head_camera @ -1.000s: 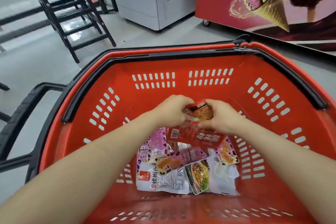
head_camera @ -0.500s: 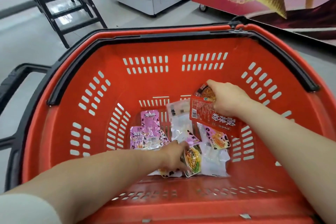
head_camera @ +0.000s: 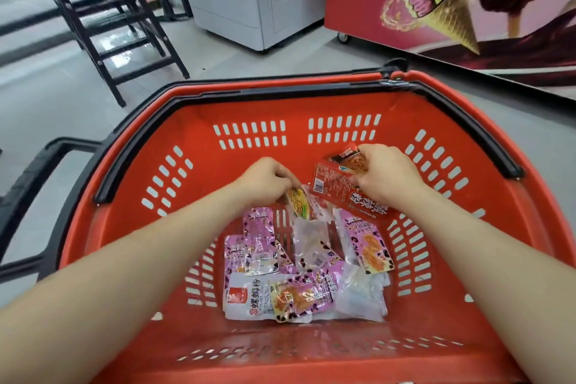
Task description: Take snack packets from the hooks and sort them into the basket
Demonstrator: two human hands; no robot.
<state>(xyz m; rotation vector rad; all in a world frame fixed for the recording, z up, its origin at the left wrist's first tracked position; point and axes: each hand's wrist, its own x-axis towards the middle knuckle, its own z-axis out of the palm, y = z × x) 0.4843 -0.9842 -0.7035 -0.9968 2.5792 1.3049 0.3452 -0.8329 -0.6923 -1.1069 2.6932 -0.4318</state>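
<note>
Right grip (head_camera: 385, 179) curled round red packet (head_camera: 335, 188), long axis slanting lower right; my left grip (head_camera: 266, 181) pinches small yellow packet (head_camera: 297, 204) just left of it, in basket (head_camera: 249, 109).

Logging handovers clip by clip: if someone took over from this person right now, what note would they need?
Left hand: fingers pinch a small yellow-pictured packet low inside the basket.
Right hand: grips red packets near the far right wall, above the pile.
Basket floor: pink packets and a white packet lie loose and overlapping.
Done: several packets are in the basket.
Left: set down the held packets and sort the pile. The hooks are out of view.
</note>
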